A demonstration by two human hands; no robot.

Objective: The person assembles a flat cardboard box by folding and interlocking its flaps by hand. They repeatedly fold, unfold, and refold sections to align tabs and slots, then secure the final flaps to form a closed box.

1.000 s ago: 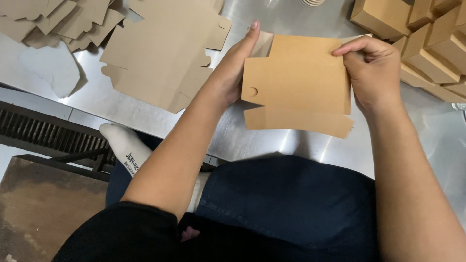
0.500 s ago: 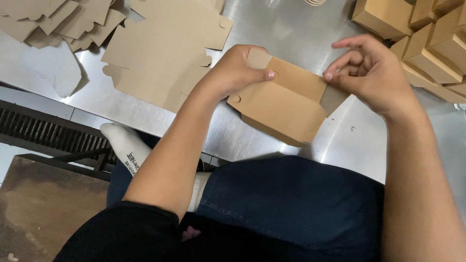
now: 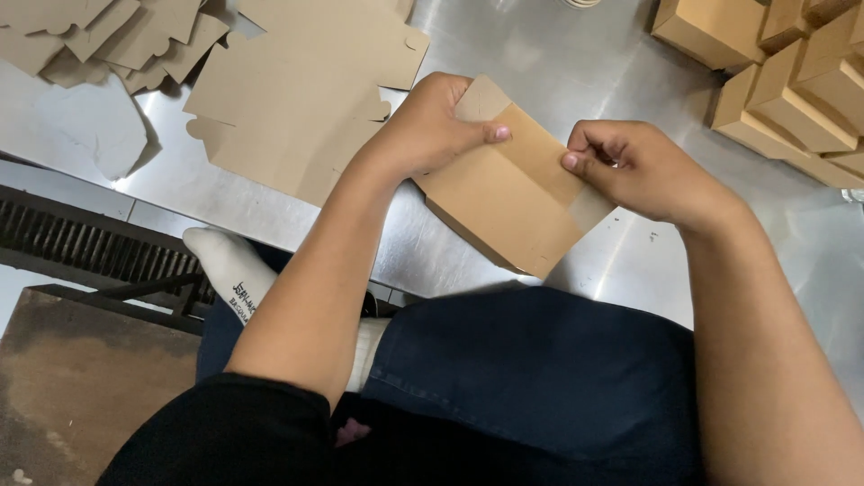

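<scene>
Both hands are on the blank [image 3: 504, 202], a brown card sheet held just above the steel table [image 3: 558, 63], tilted, over the person's lap. The left hand [image 3: 427, 126] clamps its far left edge, thumb pressed flat on the top face, fingers curled behind. The right hand [image 3: 634, 166] pinches the right edge, thumb on top, fingers bunched together over a folded flap. Left of them lies a stack of flat blanks [image 3: 306, 90], touching the table, with more scraps [image 3: 99, 36] far left. Far right, folded boxes [image 3: 792, 81] sit packed side by side.
</scene>
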